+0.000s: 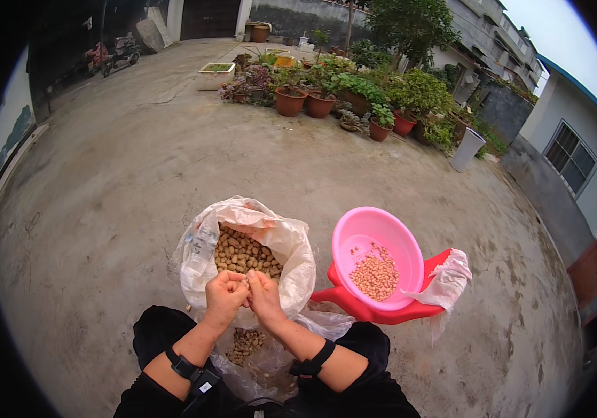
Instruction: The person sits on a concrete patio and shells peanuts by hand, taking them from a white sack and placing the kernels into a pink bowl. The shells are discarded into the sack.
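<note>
My left hand (pixel 224 295) and my right hand (pixel 265 297) meet over the near side of a white woven sack (pixel 298 256). Their fingertips pinch a small pale piece, apparently a peanut, mostly hidden by the fingers. Unshelled peanuts (pixel 246 252) fill the sack, whose mouth is rolled open. Below my wrists, between my knees, a clear plastic bag (pixel 277 373) holds what look like broken peanut shells (pixel 245 345). To the right, a pink plastic basin (pixel 348 227) sits tilted on a red plastic stool (pixel 369 314), with shelled peanut kernels (pixel 375 277) gathered in its bottom.
A crumpled whitish cloth or plastic piece (pixel 447 279) hangs over the stool's right edge. Potted plants (pixel 319 102) line the far side of the concrete yard (pixel 136 172). A white rectangular block (pixel 467 150) stands beside them, and a scooter (pixel 122 54) is parked at far left.
</note>
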### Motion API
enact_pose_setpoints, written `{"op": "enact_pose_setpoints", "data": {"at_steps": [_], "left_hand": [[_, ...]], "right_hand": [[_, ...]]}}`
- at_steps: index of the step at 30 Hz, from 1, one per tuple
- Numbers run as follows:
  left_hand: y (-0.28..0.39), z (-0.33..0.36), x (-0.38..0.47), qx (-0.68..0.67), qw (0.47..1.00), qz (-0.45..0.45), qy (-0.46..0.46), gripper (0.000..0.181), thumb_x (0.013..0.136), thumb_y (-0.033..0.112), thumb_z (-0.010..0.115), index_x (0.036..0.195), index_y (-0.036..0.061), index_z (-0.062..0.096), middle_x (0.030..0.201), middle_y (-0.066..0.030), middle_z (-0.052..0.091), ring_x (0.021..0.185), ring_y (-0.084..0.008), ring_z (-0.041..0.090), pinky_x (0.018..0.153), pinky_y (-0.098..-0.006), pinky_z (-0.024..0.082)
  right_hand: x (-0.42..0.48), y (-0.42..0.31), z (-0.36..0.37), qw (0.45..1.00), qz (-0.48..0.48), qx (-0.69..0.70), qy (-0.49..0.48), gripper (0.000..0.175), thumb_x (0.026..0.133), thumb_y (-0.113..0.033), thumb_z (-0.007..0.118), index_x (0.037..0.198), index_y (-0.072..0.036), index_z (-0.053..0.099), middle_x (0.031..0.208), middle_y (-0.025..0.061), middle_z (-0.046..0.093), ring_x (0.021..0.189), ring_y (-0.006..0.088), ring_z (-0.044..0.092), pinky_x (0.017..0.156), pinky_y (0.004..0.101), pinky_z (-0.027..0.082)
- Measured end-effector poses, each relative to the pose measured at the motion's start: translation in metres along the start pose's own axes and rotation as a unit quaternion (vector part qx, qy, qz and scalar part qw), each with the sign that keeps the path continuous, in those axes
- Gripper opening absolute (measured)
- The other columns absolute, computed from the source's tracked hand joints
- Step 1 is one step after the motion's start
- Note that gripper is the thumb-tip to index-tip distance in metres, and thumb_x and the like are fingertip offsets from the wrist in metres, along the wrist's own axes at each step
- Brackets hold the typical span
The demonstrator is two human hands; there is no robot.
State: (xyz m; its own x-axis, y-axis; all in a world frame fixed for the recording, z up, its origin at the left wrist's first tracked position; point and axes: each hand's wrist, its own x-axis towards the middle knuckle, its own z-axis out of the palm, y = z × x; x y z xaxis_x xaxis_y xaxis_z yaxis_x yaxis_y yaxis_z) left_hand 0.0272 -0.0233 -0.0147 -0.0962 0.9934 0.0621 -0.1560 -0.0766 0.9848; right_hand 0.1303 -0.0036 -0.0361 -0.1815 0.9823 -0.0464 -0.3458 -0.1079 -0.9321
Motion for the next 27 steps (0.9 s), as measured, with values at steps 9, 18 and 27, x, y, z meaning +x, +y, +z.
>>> {"op": "enact_pose_setpoints", "data": {"at_steps": [9,18,27], "left_hand": [[0.008,-0.006,0.0,0.085,0.992,0.09,-0.028,0.017,0.077,-0.002,0.059,0.094,-0.0004,0.055,0.059,-0.006,0.059,0.048,-0.0098,0.055,0.044,-0.0233,0.044],[0.012,-0.005,-0.003,0.281,0.934,0.218,0.022,0.023,0.069,-0.001,0.066,0.09,0.0042,0.06,0.05,-0.0048,0.052,0.043,-0.0136,0.053,0.045,-0.0246,0.043],[0.012,-0.008,-0.002,0.34,0.88,0.33,-0.016,0.026,0.069,-0.003,0.066,0.093,0.0046,0.061,0.053,-0.0027,0.052,0.042,-0.0127,0.053,0.044,-0.0256,0.044]], "right_hand": [[-0.005,-0.024,0.003,0.984,0.116,0.133,0.0,0.027,0.098,-0.026,0.041,0.079,-0.009,0.047,0.055,-0.0012,0.044,0.041,0.0077,0.037,0.036,0.0207,0.024],[-0.001,-0.018,-0.005,0.967,0.176,0.186,0.001,0.024,0.097,-0.027,0.043,0.08,-0.01,0.048,0.061,0.0006,0.046,0.042,0.0082,0.036,0.037,0.0217,0.023],[0.001,-0.019,-0.007,0.966,0.174,0.188,0.018,0.023,0.098,-0.025,0.042,0.081,-0.01,0.048,0.06,0.0,0.046,0.043,0.007,0.035,0.036,0.0209,0.023]]}}
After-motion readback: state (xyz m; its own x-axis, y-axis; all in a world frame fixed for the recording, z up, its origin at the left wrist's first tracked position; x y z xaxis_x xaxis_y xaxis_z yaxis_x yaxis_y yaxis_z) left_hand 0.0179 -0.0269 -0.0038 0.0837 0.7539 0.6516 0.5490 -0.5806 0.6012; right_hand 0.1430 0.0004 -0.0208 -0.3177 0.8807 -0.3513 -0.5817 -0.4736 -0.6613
